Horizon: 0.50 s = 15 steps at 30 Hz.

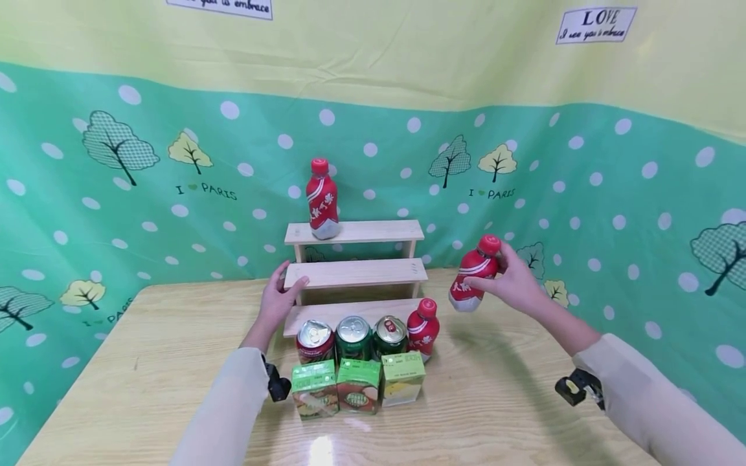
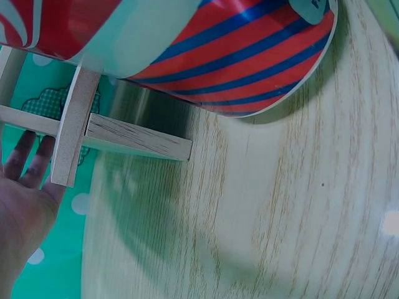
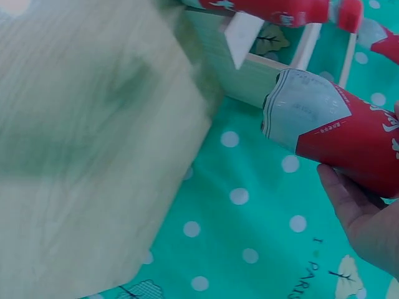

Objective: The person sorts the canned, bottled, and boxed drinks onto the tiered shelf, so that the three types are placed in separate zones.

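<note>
My right hand point(image 1: 515, 281) grips a red bottle point(image 1: 471, 282) with a red cap, tilted and raised to the right of a three-tier wooden shelf point(image 1: 355, 274). In the right wrist view, the held bottle's pale base point(image 3: 305, 109) points toward the shelf. At the shelf's left end, my left hand point(image 1: 276, 299) holds the middle board, thumb over its front corner and fingers at its outer side. Another red bottle point(image 1: 323, 200) stands upright on the top tier, left of centre. A third red bottle point(image 1: 422, 329) stands by the shelf's lower right.
Several drinks stand before the shelf: a dark red can point(image 1: 315, 341), two green cans point(image 1: 353, 338), and a row of small boxes, two green-brown point(image 1: 358, 386) and one yellow-green point(image 1: 403, 378). A green polka-dot cloth point(image 1: 233, 155) hangs behind the wooden table point(image 1: 175, 362).
</note>
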### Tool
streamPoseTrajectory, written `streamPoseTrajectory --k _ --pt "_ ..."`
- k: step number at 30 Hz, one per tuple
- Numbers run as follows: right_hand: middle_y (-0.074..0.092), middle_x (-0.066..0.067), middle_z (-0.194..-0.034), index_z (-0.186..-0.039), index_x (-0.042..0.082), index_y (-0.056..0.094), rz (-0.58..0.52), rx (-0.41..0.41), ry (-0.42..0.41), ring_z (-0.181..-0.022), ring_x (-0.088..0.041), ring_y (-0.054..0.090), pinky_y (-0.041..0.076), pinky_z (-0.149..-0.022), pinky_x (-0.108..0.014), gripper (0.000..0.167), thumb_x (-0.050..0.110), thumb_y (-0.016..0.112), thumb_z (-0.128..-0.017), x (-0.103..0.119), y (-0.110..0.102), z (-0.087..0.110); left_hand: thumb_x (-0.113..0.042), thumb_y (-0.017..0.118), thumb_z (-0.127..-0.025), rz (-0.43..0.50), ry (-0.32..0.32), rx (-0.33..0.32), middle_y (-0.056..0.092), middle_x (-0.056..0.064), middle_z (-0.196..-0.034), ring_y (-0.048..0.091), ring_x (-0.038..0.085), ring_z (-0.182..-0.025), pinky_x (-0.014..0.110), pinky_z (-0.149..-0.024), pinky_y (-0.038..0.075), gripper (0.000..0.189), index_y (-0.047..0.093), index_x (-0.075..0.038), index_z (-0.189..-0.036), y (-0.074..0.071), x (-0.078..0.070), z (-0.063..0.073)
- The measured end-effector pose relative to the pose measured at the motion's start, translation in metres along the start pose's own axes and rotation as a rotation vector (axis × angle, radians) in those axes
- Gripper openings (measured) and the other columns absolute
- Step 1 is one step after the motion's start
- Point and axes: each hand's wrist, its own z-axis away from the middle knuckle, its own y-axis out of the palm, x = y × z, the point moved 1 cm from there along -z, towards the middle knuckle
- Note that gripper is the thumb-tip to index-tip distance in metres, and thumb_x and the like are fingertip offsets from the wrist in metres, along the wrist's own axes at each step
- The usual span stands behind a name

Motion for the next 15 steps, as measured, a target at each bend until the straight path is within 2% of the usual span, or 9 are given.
streamPoseTrajectory --k 9,15 --pt "0.05 -0.019 -0.127 -0.134 0.008 0.03 0.004 -0.01 -0.013 -0.116 -0.035 0.05 0.054 -0.085 -0.048 0.075 0.024 0.077 -0.078 0.027 -0.002 -0.011 -0.043 0.063 -0.086 0.017 0.039 0.002 0.045 0.024 -0.139 0.053 0.034 -0.116 0.041 -0.099 0.047 0.08 0.02 -0.022 -0.15 0.001 0.002 -0.001" --pt "0.051 -0.019 -0.127 -0.136 0.008 0.027 -0.002 -0.018 -0.012 -0.116 -0.034 0.05 0.054 -0.086 -0.048 0.079 0.026 0.076 -0.078 0.045 -0.002 -0.019 -0.047 0.065 -0.083 0.032 0.018 0.006 0.042 0.023 -0.142 0.051 0.034 -0.12 0.044 -0.102 0.044 0.084 0.019 -0.024 -0.15 0.0 0.002 -0.001"
